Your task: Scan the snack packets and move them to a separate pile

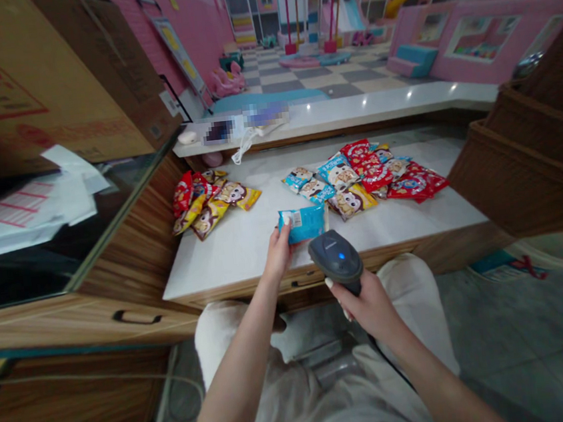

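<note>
My left hand [281, 241] grips a blue snack bag [309, 223] by its left end, its white barcode label turned up toward me. In my right hand [366, 299] is a dark grey barcode scanner [335, 256] with a blue light on top. The scanner's head is just below and to the right of the bag, apart from it as far as I can see. Beyond the bag lies a loose pile of red, blue and yellow snack bags [343, 174]. A smaller pile of red and yellow bags [211, 208] sits at the left.
The white desk top [245, 248] has a raised ledge [381, 105] behind it, holding a phone-like item and a white cable [245, 149]. A large cardboard box [100, 69] and papers [71, 189] stand on the left counter. A brown woven object [521, 145] bounds the right side.
</note>
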`<state>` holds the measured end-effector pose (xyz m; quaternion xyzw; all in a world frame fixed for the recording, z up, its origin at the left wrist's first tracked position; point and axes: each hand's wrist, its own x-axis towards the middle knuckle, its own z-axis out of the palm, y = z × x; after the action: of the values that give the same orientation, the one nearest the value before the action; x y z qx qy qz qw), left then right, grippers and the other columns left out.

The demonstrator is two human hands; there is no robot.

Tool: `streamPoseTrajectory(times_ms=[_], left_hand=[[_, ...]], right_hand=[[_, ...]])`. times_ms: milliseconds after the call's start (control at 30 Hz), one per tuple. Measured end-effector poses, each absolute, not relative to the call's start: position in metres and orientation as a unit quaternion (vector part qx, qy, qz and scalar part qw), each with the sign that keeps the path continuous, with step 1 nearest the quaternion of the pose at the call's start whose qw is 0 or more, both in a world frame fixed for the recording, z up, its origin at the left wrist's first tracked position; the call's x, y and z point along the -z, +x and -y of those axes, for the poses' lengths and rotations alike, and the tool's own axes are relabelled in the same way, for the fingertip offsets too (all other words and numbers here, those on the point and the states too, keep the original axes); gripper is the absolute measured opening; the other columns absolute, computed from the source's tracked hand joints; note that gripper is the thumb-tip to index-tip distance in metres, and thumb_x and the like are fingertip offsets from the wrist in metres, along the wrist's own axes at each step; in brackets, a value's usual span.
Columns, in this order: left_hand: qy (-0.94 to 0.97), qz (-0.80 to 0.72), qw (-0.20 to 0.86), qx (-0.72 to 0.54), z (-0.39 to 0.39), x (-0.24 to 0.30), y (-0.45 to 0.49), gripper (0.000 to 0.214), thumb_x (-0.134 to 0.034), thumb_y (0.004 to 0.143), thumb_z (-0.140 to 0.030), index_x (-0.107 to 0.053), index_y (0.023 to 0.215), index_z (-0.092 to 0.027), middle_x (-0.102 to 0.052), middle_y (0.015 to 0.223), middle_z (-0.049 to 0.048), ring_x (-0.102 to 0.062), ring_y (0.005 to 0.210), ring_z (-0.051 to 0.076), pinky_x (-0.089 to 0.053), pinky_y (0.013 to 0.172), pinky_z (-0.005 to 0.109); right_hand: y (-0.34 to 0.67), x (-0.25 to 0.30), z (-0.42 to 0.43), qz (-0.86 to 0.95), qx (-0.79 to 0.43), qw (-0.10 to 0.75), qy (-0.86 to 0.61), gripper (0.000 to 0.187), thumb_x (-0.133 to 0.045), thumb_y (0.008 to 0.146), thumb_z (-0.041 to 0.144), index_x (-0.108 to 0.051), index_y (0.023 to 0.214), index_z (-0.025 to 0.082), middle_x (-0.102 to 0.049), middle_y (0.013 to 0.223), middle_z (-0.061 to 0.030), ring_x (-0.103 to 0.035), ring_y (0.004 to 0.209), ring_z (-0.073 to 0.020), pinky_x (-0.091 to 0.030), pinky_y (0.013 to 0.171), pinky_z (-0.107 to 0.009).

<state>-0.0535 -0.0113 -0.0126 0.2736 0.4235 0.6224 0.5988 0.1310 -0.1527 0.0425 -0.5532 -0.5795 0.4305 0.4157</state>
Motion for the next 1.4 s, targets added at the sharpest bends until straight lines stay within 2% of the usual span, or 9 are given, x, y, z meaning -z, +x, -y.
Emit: streamPoseTrajectory(times_ms=[300, 567, 667, 800, 867, 967, 1133, 1233, 1400], left_hand=[[0.281, -0.411, 0.596, -0.630, 0.011, 0.017, -0.052, 0.048, -0.091, 0.084, -0.053, -0.078, 0.113, -0.018, -0.086, 0.111, 0.0101, -0.081, 0.114, 0.033, -0.067, 0.098, 0.043], [0.279, -0.417, 0.597, -0.626, 0.011, 0.017, -0.053, 0.054, -0.092, 0.082, -0.059, -0.077, 0.115, -0.019, -0.085, 0.111, 0.0090, -0.081, 0.110, 0.029, -0.067, 0.098, 0.044], [0.285, -0.419, 0.589, -0.630, 0.013, 0.014, -0.055, 0.058, -0.097, 0.075, -0.060, -0.075, 0.113, -0.021, -0.084, 0.110, 0.0071, -0.080, 0.109, 0.028, -0.066, 0.098, 0.044], [0.300, -0.421, 0.578, -0.632, 0.016, 0.010, -0.054, 0.069, -0.105, 0.061, -0.059, -0.073, 0.108, -0.020, -0.083, 0.102, 0.0050, -0.079, 0.094, 0.024, -0.065, 0.089, 0.037], [0.294, -0.425, 0.571, -0.638, 0.017, 0.008, -0.053, 0.070, -0.106, 0.058, -0.056, -0.072, 0.108, -0.021, -0.082, 0.099, 0.0025, -0.077, 0.089, 0.021, -0.064, 0.086, 0.034], [0.281, -0.418, 0.571, -0.649, 0.017, 0.006, -0.052, 0.066, -0.102, 0.065, -0.057, -0.072, 0.113, -0.024, -0.081, 0.103, 0.0013, -0.077, 0.093, 0.021, -0.063, 0.086, 0.033], [0.298, -0.393, 0.576, -0.652, 0.017, 0.006, -0.053, 0.060, -0.097, 0.072, -0.057, -0.076, 0.117, -0.024, -0.082, 0.112, 0.0038, -0.076, 0.111, 0.025, -0.059, 0.097, 0.034], [0.287, -0.392, 0.571, -0.661, 0.016, 0.007, -0.054, 0.063, -0.100, 0.069, -0.057, -0.072, 0.115, -0.026, -0.081, 0.108, 0.0007, -0.075, 0.104, 0.021, -0.057, 0.096, 0.032], [0.270, -0.394, 0.566, -0.672, 0.015, 0.008, -0.054, 0.064, -0.103, 0.065, -0.054, -0.067, 0.110, -0.026, -0.076, 0.098, -0.0046, -0.070, 0.087, 0.016, -0.055, 0.083, 0.028]], right_hand=[[0.131, -0.046, 0.153, 0.581, -0.442, 0.416, -0.542, 0.026, -0.068, 0.090, 0.046, -0.058, 0.073, 0.029, -0.058, 0.047, 0.0035, -0.056, 0.039, -0.0180, -0.046, 0.043, -0.027], [0.131, -0.042, 0.154, 0.575, -0.445, 0.417, -0.545, 0.024, -0.068, 0.090, 0.046, -0.059, 0.077, 0.029, -0.056, 0.047, 0.0050, -0.055, 0.038, -0.0181, -0.044, 0.042, -0.027], [0.130, -0.042, 0.155, 0.571, -0.447, 0.419, -0.546, 0.023, -0.069, 0.090, 0.046, -0.060, 0.079, 0.028, -0.056, 0.046, 0.0057, -0.054, 0.038, -0.0178, -0.044, 0.042, -0.027], [0.130, -0.043, 0.156, 0.567, -0.450, 0.418, -0.550, 0.024, -0.070, 0.089, 0.047, -0.060, 0.078, 0.028, -0.056, 0.046, 0.0056, -0.054, 0.038, -0.0179, -0.045, 0.043, -0.027], [0.129, -0.043, 0.157, 0.566, -0.450, 0.416, -0.551, 0.024, -0.070, 0.089, 0.047, -0.060, 0.079, 0.028, -0.057, 0.047, 0.0051, -0.055, 0.039, -0.0184, -0.045, 0.043, -0.027], [0.129, -0.041, 0.157, 0.568, -0.447, 0.414, -0.554, 0.023, -0.070, 0.088, 0.046, -0.060, 0.078, 0.029, -0.057, 0.047, 0.0049, -0.056, 0.039, -0.0187, -0.045, 0.043, -0.028], [0.130, -0.042, 0.157, 0.568, -0.446, 0.412, -0.556, 0.022, -0.069, 0.087, 0.046, -0.061, 0.078, 0.029, -0.055, 0.045, 0.0051, -0.054, 0.038, -0.0189, -0.044, 0.042, -0.028], [0.130, -0.044, 0.156, 0.569, -0.445, 0.409, -0.558, 0.022, -0.069, 0.086, 0.047, -0.061, 0.076, 0.029, -0.056, 0.045, 0.0042, -0.057, 0.040, -0.0198, -0.044, 0.042, -0.028], [0.129, -0.045, 0.156, 0.571, -0.445, 0.409, -0.555, 0.023, -0.070, 0.086, 0.047, -0.062, 0.075, 0.029, -0.056, 0.046, 0.0032, -0.064, 0.046, -0.0223, -0.044, 0.043, -0.027]])
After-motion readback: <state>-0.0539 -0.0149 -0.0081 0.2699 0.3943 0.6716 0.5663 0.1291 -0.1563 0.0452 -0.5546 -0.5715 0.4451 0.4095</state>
